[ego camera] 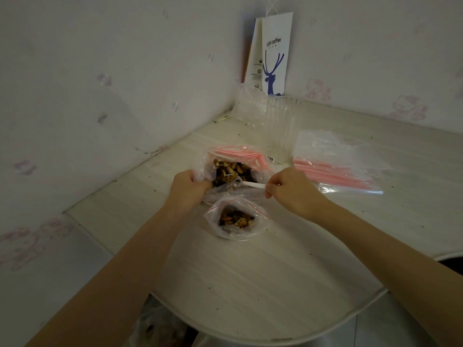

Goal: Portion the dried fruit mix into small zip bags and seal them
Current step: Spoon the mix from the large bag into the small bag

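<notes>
Counting the bags, what did you get?

Two held mix (pixel 231 171): a big bag (pixel 201 169) lying open, and one small bag (pixel 213 221) just in front of it, its mouth also open. One flat pile of empty bags (pixel 335 166) lay to the right, well apart from the small bag. There was one spoon (pixel 253 184), one clear cup (pixel 279 136) and one paper bag (pixel 275 53).

And the hands?

The left hand (pixel 186 190) had its fingers curled on the big bag's near edge, gripping the film. The right hand (pixel 292 190) pinched the spoon's handle, the bowl resting inside the big bag on the mix.

What were they made of?

The bags were thin, crinkled clear plastic with pink zip strips. The spoon was white plastic, slim and straight. The mix was lumpy, brown and dark. The paper bag was white card with a blue deer, leaning upright in the corner.

How much room was there?

The table (pixel 250 284) was pale wood-grain, speckled with crumbs, with a rounded near edge. Walls closed it off at the left and the far side. Bare top lay between the small bag and that near edge.
</notes>
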